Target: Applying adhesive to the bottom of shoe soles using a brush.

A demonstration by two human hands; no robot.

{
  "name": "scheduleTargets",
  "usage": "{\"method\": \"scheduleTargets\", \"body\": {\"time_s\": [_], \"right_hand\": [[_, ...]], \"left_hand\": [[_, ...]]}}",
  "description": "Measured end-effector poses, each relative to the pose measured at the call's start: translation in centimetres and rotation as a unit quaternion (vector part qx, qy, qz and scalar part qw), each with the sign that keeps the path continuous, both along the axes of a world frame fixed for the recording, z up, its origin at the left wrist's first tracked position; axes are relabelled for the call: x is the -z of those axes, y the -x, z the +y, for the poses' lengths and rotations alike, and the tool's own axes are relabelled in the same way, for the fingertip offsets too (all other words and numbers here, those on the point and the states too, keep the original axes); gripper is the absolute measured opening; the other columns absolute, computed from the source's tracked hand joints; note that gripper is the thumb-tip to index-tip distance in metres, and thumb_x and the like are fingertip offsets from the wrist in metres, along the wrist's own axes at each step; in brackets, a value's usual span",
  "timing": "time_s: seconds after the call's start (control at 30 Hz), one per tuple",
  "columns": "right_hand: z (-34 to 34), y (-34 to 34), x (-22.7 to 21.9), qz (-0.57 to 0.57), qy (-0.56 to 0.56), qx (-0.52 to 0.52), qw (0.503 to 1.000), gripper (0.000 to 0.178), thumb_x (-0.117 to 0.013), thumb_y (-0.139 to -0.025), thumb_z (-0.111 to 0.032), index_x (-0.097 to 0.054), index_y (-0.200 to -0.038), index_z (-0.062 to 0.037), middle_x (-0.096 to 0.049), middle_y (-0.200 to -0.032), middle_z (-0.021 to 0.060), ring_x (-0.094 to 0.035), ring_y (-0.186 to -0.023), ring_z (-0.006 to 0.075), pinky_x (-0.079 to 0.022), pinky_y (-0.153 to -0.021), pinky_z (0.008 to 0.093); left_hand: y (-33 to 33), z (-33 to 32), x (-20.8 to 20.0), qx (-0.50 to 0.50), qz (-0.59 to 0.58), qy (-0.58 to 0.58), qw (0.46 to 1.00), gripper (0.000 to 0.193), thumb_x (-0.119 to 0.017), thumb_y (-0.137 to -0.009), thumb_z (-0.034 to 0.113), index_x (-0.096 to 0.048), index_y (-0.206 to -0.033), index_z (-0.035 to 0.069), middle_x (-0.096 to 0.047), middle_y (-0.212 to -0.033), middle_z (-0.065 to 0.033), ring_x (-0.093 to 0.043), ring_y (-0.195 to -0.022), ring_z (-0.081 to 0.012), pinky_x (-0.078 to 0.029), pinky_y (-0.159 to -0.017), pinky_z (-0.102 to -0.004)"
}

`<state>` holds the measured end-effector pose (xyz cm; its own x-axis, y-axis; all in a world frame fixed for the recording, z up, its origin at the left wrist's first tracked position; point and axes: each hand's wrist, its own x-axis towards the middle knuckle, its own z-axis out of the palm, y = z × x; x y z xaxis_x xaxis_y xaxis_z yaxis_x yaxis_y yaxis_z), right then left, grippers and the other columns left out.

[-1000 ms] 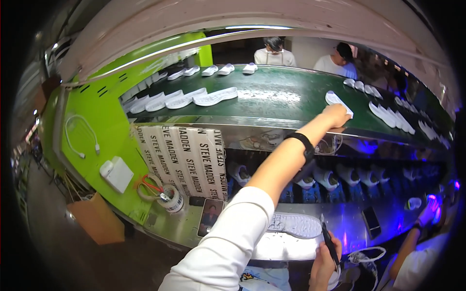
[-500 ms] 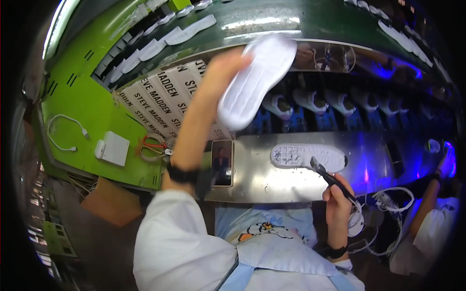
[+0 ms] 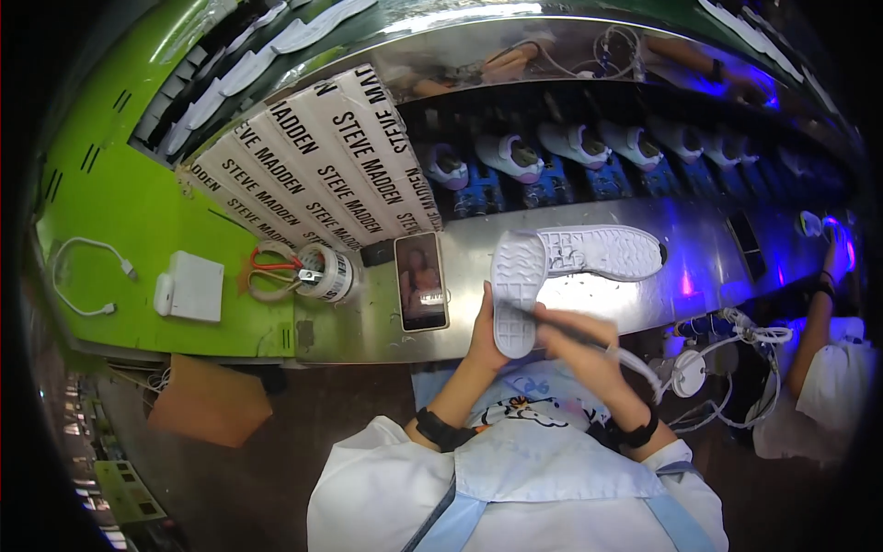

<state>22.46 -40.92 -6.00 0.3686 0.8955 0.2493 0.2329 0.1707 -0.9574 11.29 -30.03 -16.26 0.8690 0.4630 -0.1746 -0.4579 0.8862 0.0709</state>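
Note:
My left hand (image 3: pixel 484 333) grips a white shoe sole (image 3: pixel 518 262) by its lower edge, holding it upright with the ridged tread facing me. In my right hand (image 3: pixel 589 359) is a slim black pen-shaped tool (image 3: pixel 575 321), slightly blurred. Its tip lies over the lower part of the held sole; I cannot tell whether it touches. A white cord (image 3: pixel 641 368) runs on the right hand's side, seemingly from the tool. Behind the held sole, a second white sole (image 3: pixel 621 253) lies tread up on the metal bench (image 3: pixel 570 333), partly covered by the first.
A phone (image 3: pixel 422 281) leans by a printed carton (image 3: pixel 322 166). Left of it are a tape roll (image 3: pixel 333 276) and red-handled scissors (image 3: pixel 276 264). White shoes (image 3: pixel 509 158) on blue holders line the conveyor behind. At right, a co-worker's arm (image 3: pixel 814 340) reaches in.
My left hand has brought the sole down from above the conveyor to just in front of me. My right hand has moved the tool from the bench sole to the held one.

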Motion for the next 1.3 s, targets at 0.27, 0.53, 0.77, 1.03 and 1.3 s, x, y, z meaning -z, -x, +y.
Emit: {"method": "scheduleTargets", "body": {"time_s": [0.27, 0.53, 0.77, 1.03, 1.3], "right_hand": [[-0.2, -1.6, -1.5, -0.079, -0.001, -0.134, 0.988, 0.024, -0.065, -0.074, -0.002, -0.067, -0.098, -0.004, -0.066, -0.097, 0.0125, -0.064, -0.085, 0.0255, -0.05, -0.076, 0.0292], [-1.5, -2.9, -1.1, -0.142, 0.027, -0.176, 0.974, 0.021, -0.063, -0.074, -0.003, -0.067, -0.094, -0.0052, -0.065, -0.099, 0.0135, -0.063, -0.092, 0.0283, -0.049, -0.079, 0.0299], [-2.1, -4.0, -2.3, -0.319, -0.032, -0.173, 0.931, 0.022, -0.069, -0.066, -0.003, -0.07, -0.087, -0.0072, -0.067, -0.087, 0.0061, -0.057, -0.09, 0.0232, -0.046, -0.074, 0.0363], [-1.7, -4.1, -1.7, 0.033, 0.062, -0.081, 0.994, 0.023, -0.065, -0.076, -0.002, -0.066, -0.099, 0.0003, -0.065, -0.092, 0.0078, -0.059, -0.081, 0.0102, -0.048, -0.066, 0.0205], [-0.2, -0.9, -0.5, -0.1, -0.081, -0.063, 0.99, 0.026, -0.068, -0.069, -0.001, -0.067, -0.095, -0.0041, -0.067, -0.085, 0.0104, -0.063, -0.067, 0.0215, -0.048, -0.067, 0.0299]], "left_hand": [[-1.4, 2.9, -1.8, 0.055, -0.116, -0.05, 0.99, 0.071, -0.039, -0.083, 0.064, -0.04, -0.125, 0.007, -0.052, -0.099, -0.0196, -0.056, -0.083, -0.0291, -0.052, -0.067, -0.0369], [-3.5, 5.3, -5.6, 0.278, 0.17, -0.31, 0.893, 0.032, -0.054, -0.09, 0.02, -0.057, -0.105, -0.008, -0.064, -0.093, -0.0151, -0.065, -0.078, -0.0159, -0.054, -0.066, -0.026], [-4.2, 5.1, -5.9, 0.463, 0.301, -0.396, 0.734, 0.031, -0.06, -0.086, 0.028, -0.064, -0.094, -0.002, -0.064, -0.08, -0.005, -0.06, -0.068, -0.0093, -0.051, -0.059, -0.0248], [-3.4, 1.0, -4.2, 0.076, -0.073, -0.114, 0.988, 0.055, -0.029, -0.093, 0.038, -0.03, -0.135, 0.003, -0.036, -0.137, -0.0189, -0.039, -0.123, -0.0343, -0.027, -0.106, -0.0465], [-4.0, -0.1, -2.9, 0.009, -0.171, 0.096, 0.981, 0.055, -0.053, -0.082, 0.032, -0.039, -0.128, 0.004, -0.047, -0.12, -0.0139, -0.047, -0.101, -0.0261, -0.041, -0.09, -0.0417]]}}
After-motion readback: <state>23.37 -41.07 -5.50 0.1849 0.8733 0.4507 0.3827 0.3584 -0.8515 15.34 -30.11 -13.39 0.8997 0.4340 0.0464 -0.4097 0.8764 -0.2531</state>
